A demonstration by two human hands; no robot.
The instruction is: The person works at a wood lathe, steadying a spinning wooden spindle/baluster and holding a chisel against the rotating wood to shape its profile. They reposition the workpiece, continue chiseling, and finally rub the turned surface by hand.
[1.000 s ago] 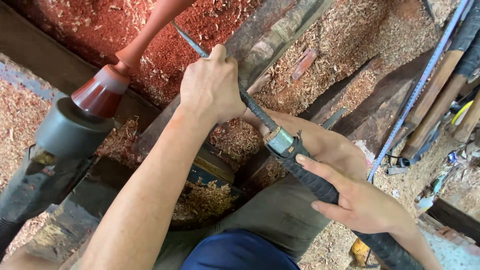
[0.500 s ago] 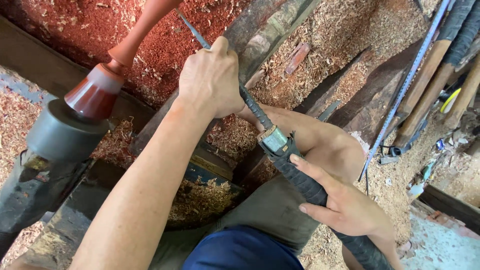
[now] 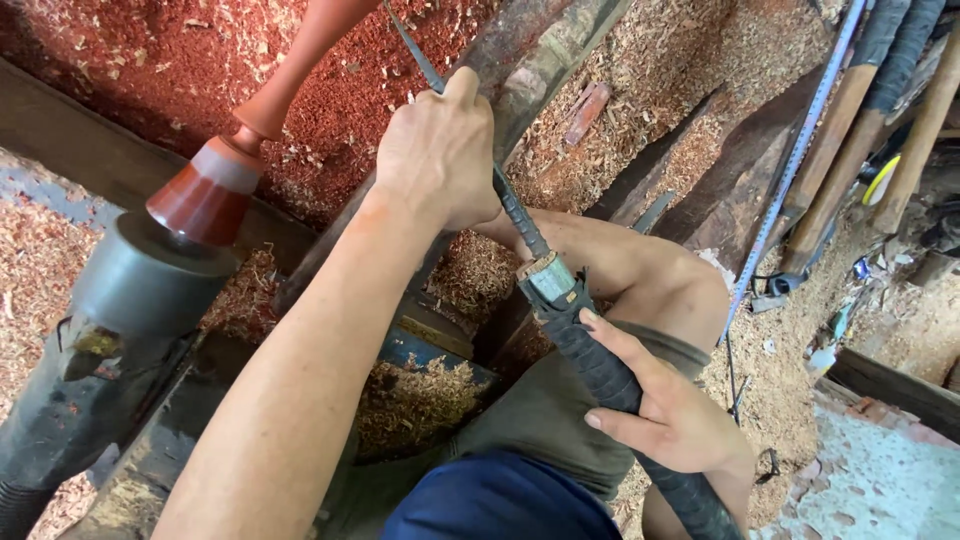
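Note:
A reddish turned wooden piece is mounted on a grey lathe head at the left. A long turning chisel runs diagonally across the view, its thin metal shaft reaching up toward the wood. My left hand is closed over the shaft where it crosses a dark wooden rail. My right hand grips the chisel's black wrapped handle below its metal collar. The chisel's tip runs past the top edge of the view.
Red and pale wood shavings cover the lathe bed and floor. My bent knee lies under the chisel. Several long-handled tools and a thin blue metal strip lean at the right.
My left hand has slid a little up and right along the shaft, and my right hand has shifted slightly left on the handle. The grip on the chisel is unchanged.

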